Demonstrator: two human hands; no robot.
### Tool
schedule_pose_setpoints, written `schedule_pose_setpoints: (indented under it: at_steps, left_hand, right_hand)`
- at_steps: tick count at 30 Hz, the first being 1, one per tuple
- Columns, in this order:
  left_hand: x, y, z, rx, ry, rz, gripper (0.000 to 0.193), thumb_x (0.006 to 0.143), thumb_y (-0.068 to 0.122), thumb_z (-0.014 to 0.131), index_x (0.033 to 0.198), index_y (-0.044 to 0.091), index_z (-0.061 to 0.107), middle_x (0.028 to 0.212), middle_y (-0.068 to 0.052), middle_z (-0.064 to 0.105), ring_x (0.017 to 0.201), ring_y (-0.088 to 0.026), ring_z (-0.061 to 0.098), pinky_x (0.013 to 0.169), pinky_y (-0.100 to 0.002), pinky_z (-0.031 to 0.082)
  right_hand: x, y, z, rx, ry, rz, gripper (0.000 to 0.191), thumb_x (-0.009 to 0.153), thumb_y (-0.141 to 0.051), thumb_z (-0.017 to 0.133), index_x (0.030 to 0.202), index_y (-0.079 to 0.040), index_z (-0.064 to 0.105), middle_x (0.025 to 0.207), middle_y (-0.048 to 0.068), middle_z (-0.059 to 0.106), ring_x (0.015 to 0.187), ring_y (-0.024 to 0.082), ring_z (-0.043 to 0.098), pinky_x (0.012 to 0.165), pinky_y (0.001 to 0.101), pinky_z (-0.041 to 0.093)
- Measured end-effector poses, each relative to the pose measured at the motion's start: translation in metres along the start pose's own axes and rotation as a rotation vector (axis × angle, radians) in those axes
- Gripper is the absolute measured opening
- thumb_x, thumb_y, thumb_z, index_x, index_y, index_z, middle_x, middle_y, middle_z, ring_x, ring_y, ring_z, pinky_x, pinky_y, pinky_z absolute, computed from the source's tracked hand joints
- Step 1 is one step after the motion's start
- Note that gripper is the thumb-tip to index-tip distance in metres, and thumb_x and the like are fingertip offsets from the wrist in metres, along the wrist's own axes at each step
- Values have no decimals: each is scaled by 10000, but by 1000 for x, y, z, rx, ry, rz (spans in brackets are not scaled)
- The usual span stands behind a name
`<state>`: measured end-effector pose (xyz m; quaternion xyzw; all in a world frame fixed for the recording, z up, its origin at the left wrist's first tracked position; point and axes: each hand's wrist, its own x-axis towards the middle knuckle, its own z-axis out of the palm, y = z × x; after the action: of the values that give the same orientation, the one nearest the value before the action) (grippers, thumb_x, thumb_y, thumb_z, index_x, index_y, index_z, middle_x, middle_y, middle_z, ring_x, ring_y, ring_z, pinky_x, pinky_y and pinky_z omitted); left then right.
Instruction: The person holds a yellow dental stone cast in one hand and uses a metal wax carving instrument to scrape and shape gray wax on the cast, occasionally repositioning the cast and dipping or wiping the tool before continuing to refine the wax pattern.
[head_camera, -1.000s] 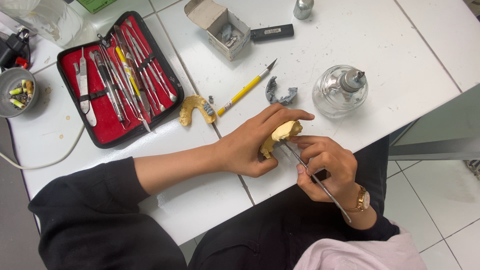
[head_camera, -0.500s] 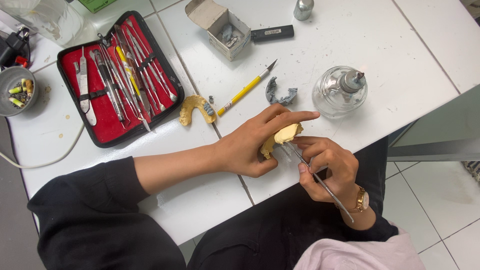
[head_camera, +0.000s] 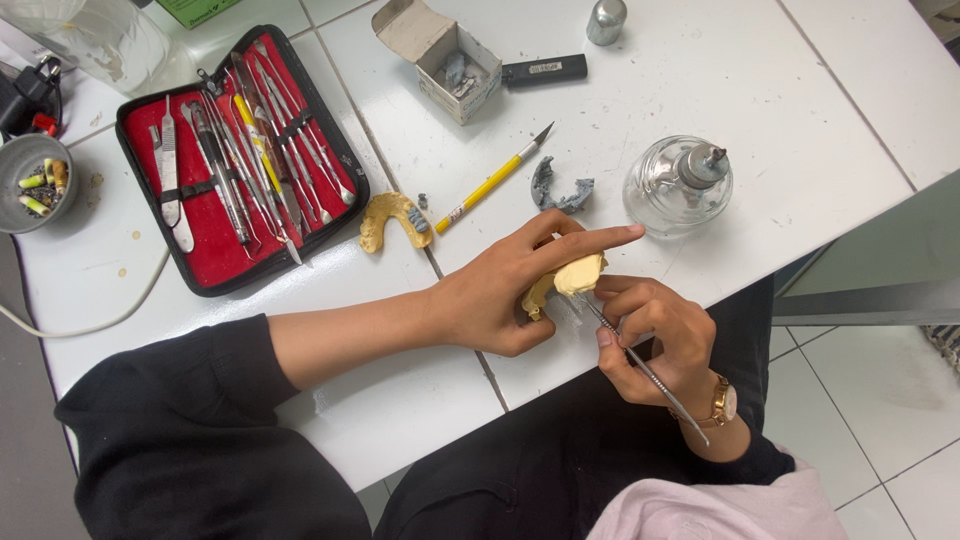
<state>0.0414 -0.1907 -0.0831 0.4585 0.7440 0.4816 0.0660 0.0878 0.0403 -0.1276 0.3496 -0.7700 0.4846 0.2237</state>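
At nine o'clock a small grey bowl (head_camera: 30, 180) of coloured bits sits on the white tabletop (head_camera: 800, 120); just beside it an open red-lined case (head_camera: 210, 250) keeps slim metal instruments strapped in rows, within easy reach. Towards the centre a yellow jaw-shaped cast (head_camera: 392, 217) lies loose beside a yellow-handled knife (head_camera: 492, 178); at twelve o'clock stand an open cardboard box (head_camera: 440, 55) and a black lighter (head_camera: 545, 69). The left hand (head_camera: 500, 295) is closed around a pale yellow dental cast (head_camera: 575, 275), forefinger stretched over its top, seemingly to steady it at the table's edge. At five o'clock from it the right hand (head_camera: 655, 335) pinches a thin metal tool (head_camera: 640, 362) like a pen, tip touching the cast; the grip suits fine carving. At two o'clock a glass spirit lamp (head_camera: 678, 185) stands near a grey arch-shaped piece (head_camera: 558, 190).
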Motion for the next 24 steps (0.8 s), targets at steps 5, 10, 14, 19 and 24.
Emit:
schedule_pose_setpoints:
  at_steps: [5, 10, 14, 19, 24]
  left_hand:
    - [1, 0, 1, -3, -1, 18, 1081, 597, 42, 576, 1635, 206, 318, 1216, -60, 619, 1192, -255, 554, 1002, -344, 596]
    - [1, 0, 1, 0, -3, 4, 1068, 602, 49, 583, 1627, 216, 332, 1174, -75, 598, 1192, -254, 569, 994, -348, 600]
    - [0, 0, -1, -6, -1, 3, 1063, 614, 48, 586, 1631, 226, 333, 1197, -82, 588, 1208, -254, 572, 1022, -355, 598]
    - [-2, 2, -4, 3, -3, -16, 1064, 601, 48, 588, 1620, 230, 341, 1194, -90, 576, 1202, -257, 575, 1029, -367, 594]
    - [-6, 2, -7, 4, 1, -34, 1048, 609, 43, 595, 1613, 225, 354, 1226, -104, 553, 1212, -261, 584, 1031, -376, 587]
  right_hand:
    - [-1, 1, -1, -12, -4, -8, 259, 778, 7, 701, 782, -100, 465, 752, 83, 656, 869, 276, 766, 621, 312, 580]
    - [-1, 1, -2, 5, -2, -2, 250, 787, 11, 695, 794, -99, 471, 764, 80, 658, 883, 277, 769, 632, 309, 589]
    - [-1, 1, -1, -4, 0, 2, 250, 782, 14, 689, 789, -96, 464, 757, 82, 654, 881, 280, 769, 626, 309, 581]
    - [1, 0, 3, -2, -4, 3, 239, 793, 13, 682, 793, -92, 467, 760, 84, 656, 877, 271, 768, 635, 310, 591]
    - [2, 0, 6, 13, 2, 32, 217, 795, 19, 665, 786, -82, 474, 760, 100, 666, 863, 275, 775, 597, 291, 579]
